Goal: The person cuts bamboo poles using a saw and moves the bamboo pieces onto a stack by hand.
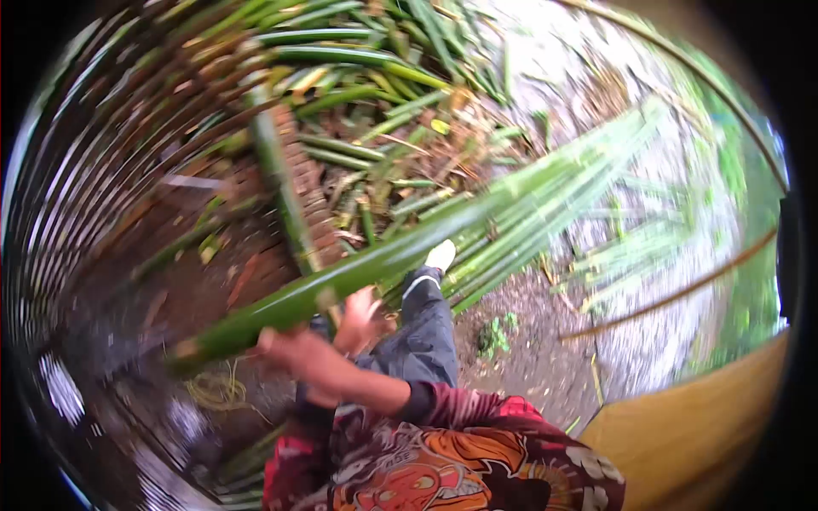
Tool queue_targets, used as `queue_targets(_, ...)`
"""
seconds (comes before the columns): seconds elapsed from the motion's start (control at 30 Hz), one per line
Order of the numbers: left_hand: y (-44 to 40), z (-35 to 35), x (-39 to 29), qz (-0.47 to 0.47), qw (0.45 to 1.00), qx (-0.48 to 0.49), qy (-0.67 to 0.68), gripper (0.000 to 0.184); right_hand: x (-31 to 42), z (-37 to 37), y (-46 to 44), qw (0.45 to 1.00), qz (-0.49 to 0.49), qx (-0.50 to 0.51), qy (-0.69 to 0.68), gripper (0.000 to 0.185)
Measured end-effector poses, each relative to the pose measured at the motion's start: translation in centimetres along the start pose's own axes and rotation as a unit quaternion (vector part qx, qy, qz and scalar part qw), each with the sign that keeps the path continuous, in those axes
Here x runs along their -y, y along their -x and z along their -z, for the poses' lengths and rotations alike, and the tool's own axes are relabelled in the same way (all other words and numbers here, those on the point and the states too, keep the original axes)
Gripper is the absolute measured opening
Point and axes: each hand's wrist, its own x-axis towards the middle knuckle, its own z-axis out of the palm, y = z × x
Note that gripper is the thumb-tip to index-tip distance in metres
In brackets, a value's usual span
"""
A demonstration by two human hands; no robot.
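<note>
A thick green bamboo pole (375,262) slants across the view, from its cut end at lower left toward the upper right. My right hand (298,353) reaches across my body and grips the pole near that end; its fingers are blurred. Close by, my left hand (360,317) is just below the pole, smeared by motion, partly behind my right forearm. Whether its fingers close on anything is not clear. Under and beside the held pole lie several long green bamboo poles (520,230).
Cut bamboo pieces (341,98) and dry scraps are heaped beyond the pole. An upright bamboo post (281,179) stands by a slatted wall (111,153) at left. My leg (417,328) extends beside the poles. A yellow-brown panel (682,426) is at lower right.
</note>
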Motion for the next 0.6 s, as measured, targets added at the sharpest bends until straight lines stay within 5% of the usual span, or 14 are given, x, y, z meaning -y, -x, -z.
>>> queue_targets(0.03,-0.8,-0.6,-4.1,-0.067,0.997,0.016,-0.040,0.094,4.1,-1.7,2.0,0.977,0.024,0.206,0.053,0.040)
queue_targets(0.1,-0.4,0.6,-12.6,-0.108,0.929,-0.037,0.351,0.090,15.9,-1.6,4.4,0.845,0.014,0.518,0.131,0.038)
queue_targets(0.17,4.2,6.4,-15.3,-0.211,0.882,-0.056,0.417,0.071,16.9,4.7,4.7,0.944,-0.038,0.299,0.136,0.048)
queue_targets(0.2,7.8,9.9,-18.7,-0.198,0.868,-0.116,0.440,0.042,17.4,8.1,4.8,0.974,-0.059,0.184,0.121,0.055)
queue_targets(0.27,13.5,17.4,-19.2,-0.253,0.850,-0.195,0.418,0.036,14.1,17.2,0.7,0.874,0.066,0.124,0.465,0.090)
queue_targets(0.3,16.5,19.3,-20.4,-0.290,0.834,-0.237,0.405,0.036,11.3,22.7,-0.3,0.759,0.071,0.125,0.635,0.113)
queue_targets(0.37,21.7,22.2,-22.8,-0.219,0.822,-0.368,0.377,0.032,5.1,29.6,-1.8,0.616,0.076,0.128,0.774,0.149)
queue_targets(0.43,25.1,23.3,-25.1,-0.255,0.802,-0.407,0.354,0.031,2.1,29.6,-2.1,0.543,0.007,0.131,0.830,0.145)
queue_targets(0.5,27.1,23.8,-25.7,-0.216,0.807,-0.473,0.281,0.034,-2.3,32.4,-4.9,0.513,0.083,0.182,0.835,0.132)
queue_targets(0.6,27.6,25.5,-24.6,-0.178,0.792,-0.558,0.171,0.053,-6.9,34.6,-11.6,0.703,0.062,0.223,0.673,0.088)
